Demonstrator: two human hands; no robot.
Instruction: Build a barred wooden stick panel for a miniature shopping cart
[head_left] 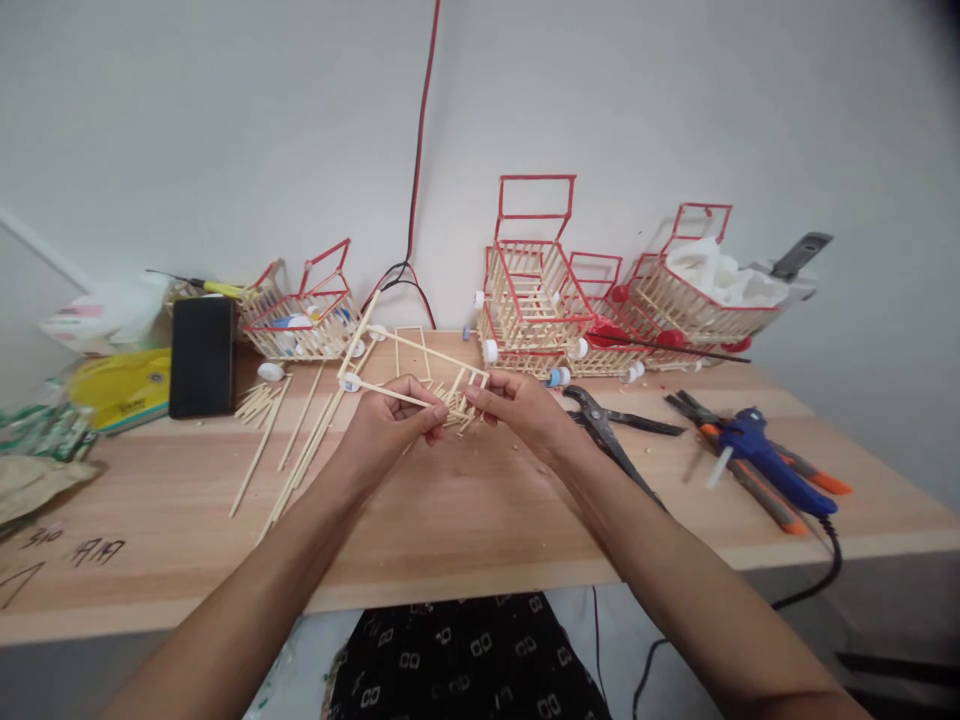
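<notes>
Stick frame (429,352), pinched in left fingers (421,424), corner in right fingers (489,403)

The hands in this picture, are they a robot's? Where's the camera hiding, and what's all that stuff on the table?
No robot here! These are a person's own bare hands. There is just one picture, from a camera worn on the person's head, looking forward and down. That's why the arms stretch away from you.

The left hand and right hand both hold a frame made of thin sticks, with white wheels at its left end.

On the wooden table you can see loose sticks and what looks like a phone on the left. Little carts with red trim stand along the back. On the right lie black pliers and a blue glue gun.
</notes>
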